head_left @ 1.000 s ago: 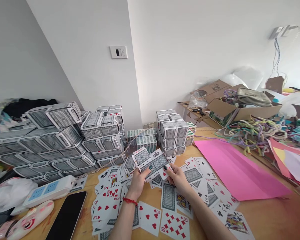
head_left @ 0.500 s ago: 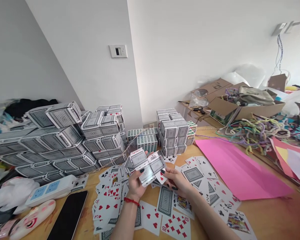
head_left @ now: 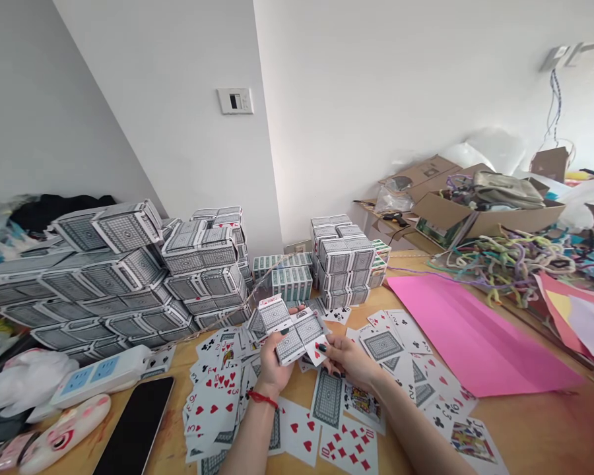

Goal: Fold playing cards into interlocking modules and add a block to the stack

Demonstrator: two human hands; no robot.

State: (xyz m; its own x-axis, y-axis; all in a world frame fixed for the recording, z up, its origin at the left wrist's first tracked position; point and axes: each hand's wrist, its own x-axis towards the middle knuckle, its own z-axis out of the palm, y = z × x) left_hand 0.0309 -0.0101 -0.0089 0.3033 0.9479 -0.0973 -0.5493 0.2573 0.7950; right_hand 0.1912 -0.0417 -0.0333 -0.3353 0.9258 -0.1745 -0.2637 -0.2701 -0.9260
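Note:
Both my hands hold a small cube-like shape made of folded playing cards (head_left: 293, 327) above the wooden table (head_left: 534, 429). My left hand (head_left: 271, 366) grips its left and lower side, with a red string at the wrist. My right hand (head_left: 347, 361), nails painted dark, pinches its right edge, where a red-suited card flap sticks out. Loose playing cards (head_left: 327, 422) lie face up and face down on the table under and around my hands.
Stacks of finished card cubes (head_left: 129, 277) stand left and behind, with a smaller stack (head_left: 344, 260) in the middle. A pink paper sheet (head_left: 465, 336) lies right, below a cardboard box (head_left: 480, 214) and pipe cleaners (head_left: 509, 260). A phone (head_left: 136, 425) and power strip (head_left: 96, 373) lie left.
My hands have turned the card shape a little and drawn it slightly lower and closer; the right hand's fingers have shifted along its right edge.

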